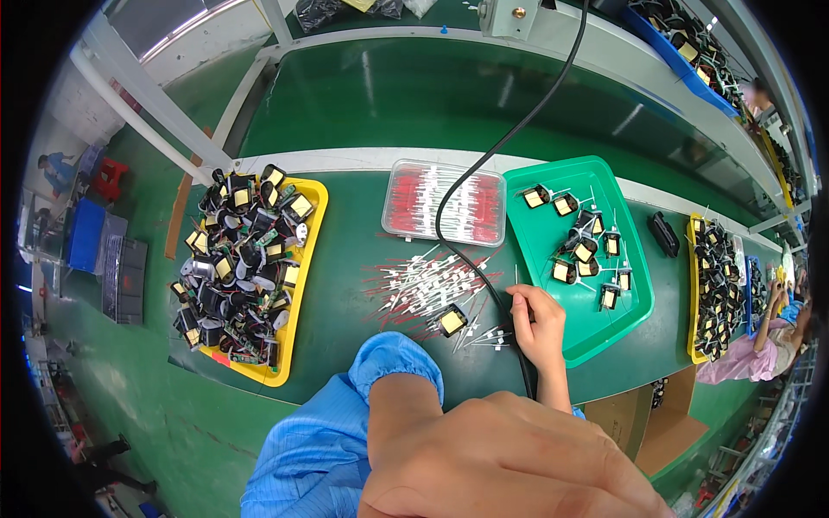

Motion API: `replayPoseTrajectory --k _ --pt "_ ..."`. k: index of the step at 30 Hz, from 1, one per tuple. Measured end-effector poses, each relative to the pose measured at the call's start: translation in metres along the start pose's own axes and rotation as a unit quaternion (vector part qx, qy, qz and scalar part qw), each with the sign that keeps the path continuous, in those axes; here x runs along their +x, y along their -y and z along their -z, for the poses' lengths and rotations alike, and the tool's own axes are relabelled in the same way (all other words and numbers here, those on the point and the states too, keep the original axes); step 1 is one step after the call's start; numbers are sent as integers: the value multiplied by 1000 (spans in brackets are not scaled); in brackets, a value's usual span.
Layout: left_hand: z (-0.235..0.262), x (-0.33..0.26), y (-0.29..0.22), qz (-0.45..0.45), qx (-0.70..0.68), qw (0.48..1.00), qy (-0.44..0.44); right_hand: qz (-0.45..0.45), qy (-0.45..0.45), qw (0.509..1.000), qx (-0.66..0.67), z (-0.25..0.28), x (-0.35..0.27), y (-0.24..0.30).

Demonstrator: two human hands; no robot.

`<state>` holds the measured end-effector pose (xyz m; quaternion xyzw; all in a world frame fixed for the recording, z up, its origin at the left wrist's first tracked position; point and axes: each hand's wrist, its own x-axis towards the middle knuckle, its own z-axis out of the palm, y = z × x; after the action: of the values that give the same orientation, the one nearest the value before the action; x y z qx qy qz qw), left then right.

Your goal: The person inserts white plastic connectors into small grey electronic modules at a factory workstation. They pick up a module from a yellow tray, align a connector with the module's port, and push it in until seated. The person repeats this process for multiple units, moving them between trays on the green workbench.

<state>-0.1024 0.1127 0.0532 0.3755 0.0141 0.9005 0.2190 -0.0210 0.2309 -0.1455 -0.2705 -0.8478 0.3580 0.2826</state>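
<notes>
Beside the green tray [630, 298], the right hand [537, 324] pinches its fingertips over loose white-sleeved leads [432, 285] (handy on the table [345, 285]), while the left hand [509, 466], its grip unreadable, looms near the camera.

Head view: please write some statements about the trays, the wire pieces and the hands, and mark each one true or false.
1. The yellow tray on the left holds many black and yellow parts. True.
2. The green tray is piled full to the rim. False: it holds only about a dozen parts, with much bare floor.
3. The right hand rests at the loose wire pieces on the green bench. True.
4. The clear box holds blue pieces. False: they are red and white.
5. The left hand holds a screwdriver. False: no tool is visible in it.
</notes>
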Motion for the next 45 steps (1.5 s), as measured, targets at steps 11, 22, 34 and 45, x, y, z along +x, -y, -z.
replayPoseTrajectory --k 11,22,34,45 --pt "2 -4 1 1 22 1000 17 9 -9 1000 0 0 0 0" --pt "23 5 -18 117 169 974 99 -8 -10 1000 -2 1 2 -6" --pt "99 -10 -60 339 637 607 335 -21 -13 999 42 -1 -4 -8" --pt "166 -83 4 354 808 440 169 -18 -1 1000 22 -5 3 -9"
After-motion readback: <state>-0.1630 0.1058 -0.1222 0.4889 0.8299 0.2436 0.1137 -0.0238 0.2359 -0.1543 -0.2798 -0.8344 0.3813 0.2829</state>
